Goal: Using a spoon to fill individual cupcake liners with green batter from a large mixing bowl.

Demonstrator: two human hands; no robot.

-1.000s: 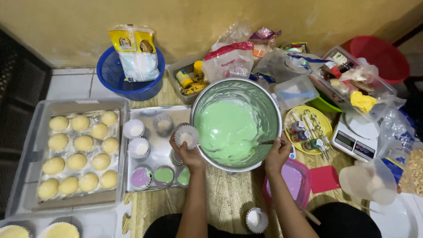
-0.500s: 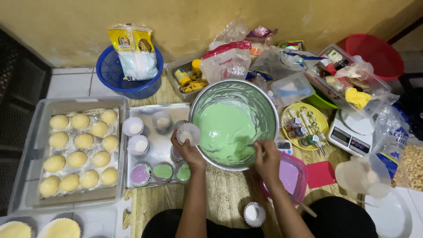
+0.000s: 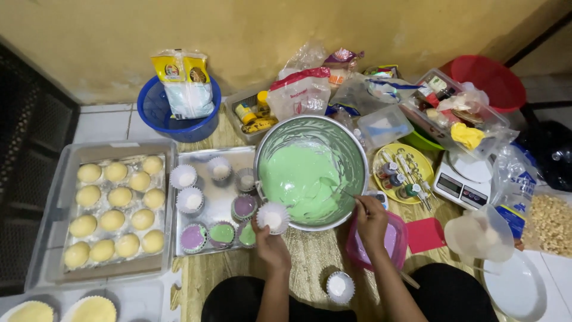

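A big metal bowl (image 3: 351,146) of pale green batter (image 3: 298,179) sits in the middle. My left hand (image 3: 268,238) holds a white paper cupcake cup (image 3: 273,216) at the bowl's near left rim. My right hand (image 3: 370,216) grips a thin utensil handle (image 3: 348,194) that dips into the batter at the bowl's near right side. Left of the bowl a metal tray (image 3: 214,194) carries paper cups, some empty, some filled with purple or green batter.
A clear tub (image 3: 53,209) of yellow buns lies at the far left. A blue basin (image 3: 158,116) with a bag stands behind. A pink container (image 3: 396,244), yellow plate of small bottles (image 3: 420,164), kitchen scale (image 3: 462,182), red bucket (image 3: 491,77) and bags crowd the right.
My right hand slid from the bowl's right rim down to its near right edge, the utensil now reaching into the batter. The left hand with the paper cup stays beside the bowl.
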